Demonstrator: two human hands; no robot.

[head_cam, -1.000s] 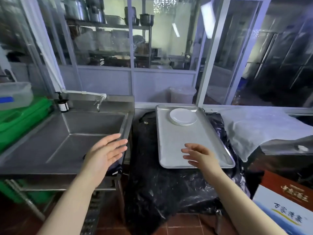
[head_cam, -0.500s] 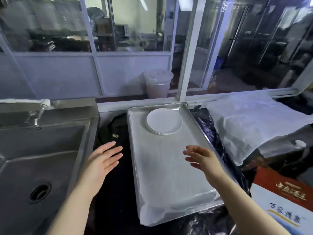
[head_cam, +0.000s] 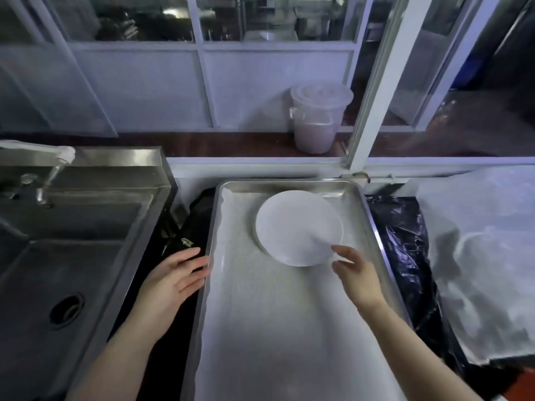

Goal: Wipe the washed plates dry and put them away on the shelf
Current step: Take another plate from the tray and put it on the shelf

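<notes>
A small stack of white plates (head_cam: 298,227) lies at the far end of a long metal tray (head_cam: 278,328) lined with a white cloth. My right hand (head_cam: 354,273) hovers over the tray with fingers spread, its fingertips at the near right rim of the top plate; contact cannot be told. My left hand (head_cam: 176,276) is flat with straight fingers, just left of the tray's left edge, over the black plastic. Neither hand holds anything.
A steel sink (head_cam: 66,256) with a tap (head_cam: 49,175) stands to the left. Black plastic sheeting (head_cam: 405,241) lies under the tray. A white cloth (head_cam: 486,256) covers the surface on the right. A lidded plastic bucket (head_cam: 317,117) stands behind the glass partition.
The view has closed in on the tray. My right hand has reached forward to the plates' near rim; my left hand has come up beside the tray's left edge.
</notes>
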